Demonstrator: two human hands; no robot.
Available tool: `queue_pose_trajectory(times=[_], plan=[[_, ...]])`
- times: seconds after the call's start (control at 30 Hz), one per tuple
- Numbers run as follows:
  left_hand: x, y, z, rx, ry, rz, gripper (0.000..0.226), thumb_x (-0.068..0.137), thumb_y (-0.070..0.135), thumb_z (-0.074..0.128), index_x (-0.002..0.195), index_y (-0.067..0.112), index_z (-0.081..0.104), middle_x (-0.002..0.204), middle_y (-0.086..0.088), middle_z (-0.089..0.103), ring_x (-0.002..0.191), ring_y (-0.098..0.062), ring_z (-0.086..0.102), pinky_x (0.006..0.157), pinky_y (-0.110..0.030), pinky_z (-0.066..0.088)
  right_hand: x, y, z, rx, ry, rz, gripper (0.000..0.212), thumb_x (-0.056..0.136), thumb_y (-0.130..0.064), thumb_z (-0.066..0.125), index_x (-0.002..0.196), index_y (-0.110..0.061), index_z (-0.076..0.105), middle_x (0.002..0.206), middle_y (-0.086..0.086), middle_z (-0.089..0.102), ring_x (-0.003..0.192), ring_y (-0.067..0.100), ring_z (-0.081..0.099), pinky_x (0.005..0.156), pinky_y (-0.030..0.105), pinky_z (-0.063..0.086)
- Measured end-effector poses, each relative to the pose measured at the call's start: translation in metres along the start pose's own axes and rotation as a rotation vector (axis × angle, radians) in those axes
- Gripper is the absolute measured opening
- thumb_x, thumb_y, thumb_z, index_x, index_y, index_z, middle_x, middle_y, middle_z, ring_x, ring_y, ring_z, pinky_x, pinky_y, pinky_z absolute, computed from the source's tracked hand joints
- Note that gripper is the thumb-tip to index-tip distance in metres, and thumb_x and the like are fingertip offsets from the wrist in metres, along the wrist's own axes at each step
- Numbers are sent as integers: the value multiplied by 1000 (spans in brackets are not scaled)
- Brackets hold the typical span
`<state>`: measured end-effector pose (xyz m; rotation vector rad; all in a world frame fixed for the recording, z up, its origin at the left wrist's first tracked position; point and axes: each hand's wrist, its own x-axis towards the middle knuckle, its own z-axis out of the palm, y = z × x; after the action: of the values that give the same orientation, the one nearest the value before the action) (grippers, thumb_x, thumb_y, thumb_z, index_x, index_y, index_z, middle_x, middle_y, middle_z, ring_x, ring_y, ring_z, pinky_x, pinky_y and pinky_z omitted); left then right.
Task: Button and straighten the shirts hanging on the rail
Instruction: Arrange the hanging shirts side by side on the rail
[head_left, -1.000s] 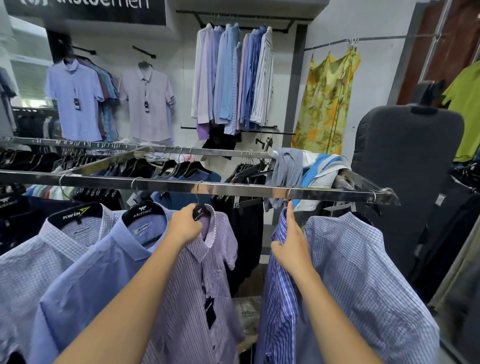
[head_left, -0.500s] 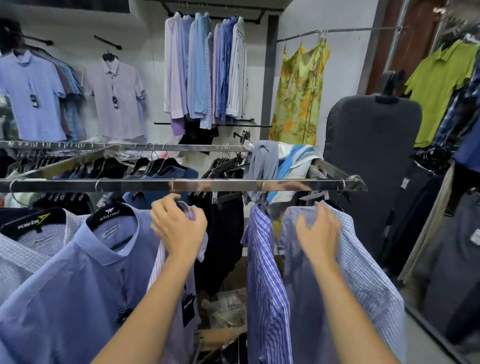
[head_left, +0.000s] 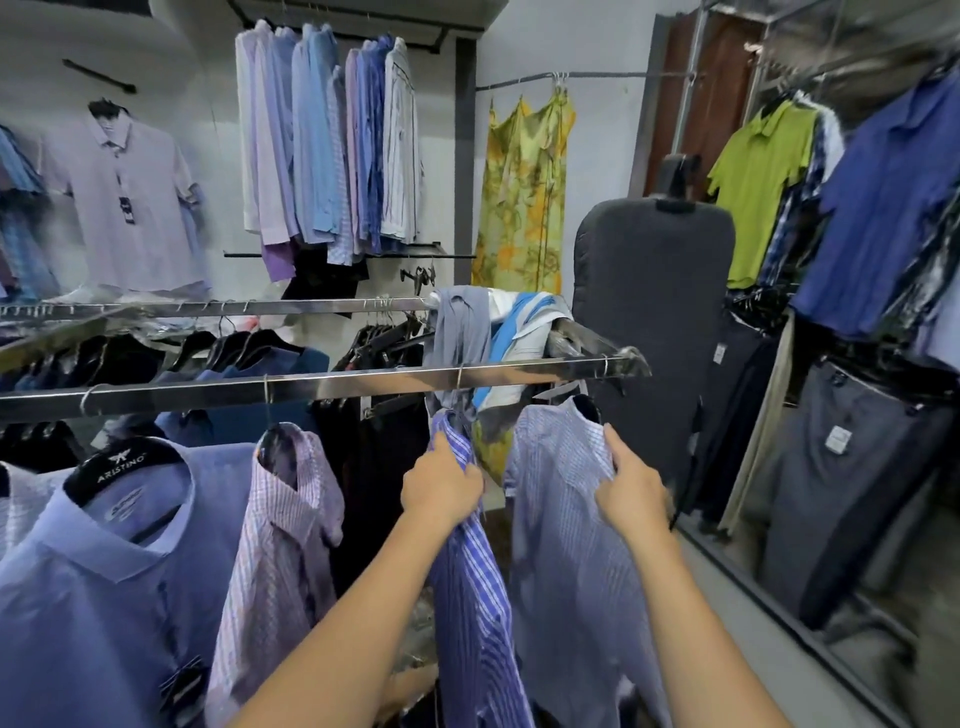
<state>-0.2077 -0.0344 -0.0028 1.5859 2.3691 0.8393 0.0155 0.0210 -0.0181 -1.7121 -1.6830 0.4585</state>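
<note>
**Both hands on two shirts at the rail's right end**

The steel rail (head_left: 322, 387) ran left to right across the view and ended at the right, near a grey padded board (head_left: 654, 322). Four shirts hung below it, each with its long axis straight down and its collar uppermost.

The striped blue shirt (head_left: 472, 597) hung edge-on to the camera, so it showed as a narrow strip. Its collar sat just under the rail, beneath the grey and blue-white draped garments (head_left: 462, 332). Just beside it on the right hung the checked pale-blue shirt (head_left: 566, 545), turned broader to the view, with one shoulder towards the rail's end.

The left hand (head_left: 441, 486) was closed round a bunch of the striped blue shirt's cloth a little below the collar. Its fingers were curled tight and the back of the hand faced the camera. The right hand (head_left: 631, 491) held the checked pale-blue shirt high on its right side, near the shoulder. Its fingers were folded into the fabric, and the fingertips were hidden behind the hand. The two hands were at about the same height, with a strip of the checked shirt's cloth between them.

Further left, apart from both hands, hung a lilac checked shirt (head_left: 280, 519) with its collar open. Beyond it a plain blue shirt (head_left: 104, 571) hung on a black hanger (head_left: 122, 465) marked ARISTINO. A yellow dress (head_left: 524, 197) hung on the far wall.
</note>
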Motion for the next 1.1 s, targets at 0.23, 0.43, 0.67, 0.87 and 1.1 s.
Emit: queue_pose_trajectory(times=[0.23, 0.43, 0.67, 0.87, 1.1], plan=[[3, -35, -18, -8, 48, 71, 57, 93, 36, 50, 144, 16, 33, 120, -15, 63, 104, -39, 61, 81, -39, 46, -13, -12, 2, 55, -18, 5, 84, 89, -5, 48, 158, -42, 18, 105, 8, 66, 83, 27, 60, 70, 34, 47], [-6, -28, -22, -187, 162, 118, 61, 83, 38, 65, 133, 17, 38, 112, -8, 61, 96, -34, 63, 72, -36, 45, -22, -19, -11, -23, -1, -84, 73, 92, -16, 58, 157, -26, 26, 103, 5, 67, 90, 27, 64, 81, 39, 54], [-6, -28, -9, -79, 95, 95, 71, 86, 39, 64, 146, 18, 31, 129, -12, 47, 111, -34, 55, 78, -35, 43, -5, -8, -15, -47, -53, -211, 75, 91, -31, 64, 157, -15, 31, 142, 4, 53, 119, 26, 58, 101, 42, 48], [4, -27, 1, -118, 157, 53, 52, 87, 34, 61, 134, 20, 44, 116, -6, 60, 105, -30, 58, 80, -37, 48, 17, 9, -3, 62, -72, -341, 78, 92, -32, 64, 159, -18, 26, 163, -2, 30, 137, 23, 48, 116, 37, 37], [-20, -23, 11, -36, 301, -159, 47, 92, 35, 63, 136, 31, 47, 110, -7, 70, 103, -35, 62, 80, -40, 50, 27, 31, 10, 239, -220, -521, 84, 94, -32, 60, 161, -34, 10, 168, -14, 2, 146, 17, 35, 116, 37, 39]])
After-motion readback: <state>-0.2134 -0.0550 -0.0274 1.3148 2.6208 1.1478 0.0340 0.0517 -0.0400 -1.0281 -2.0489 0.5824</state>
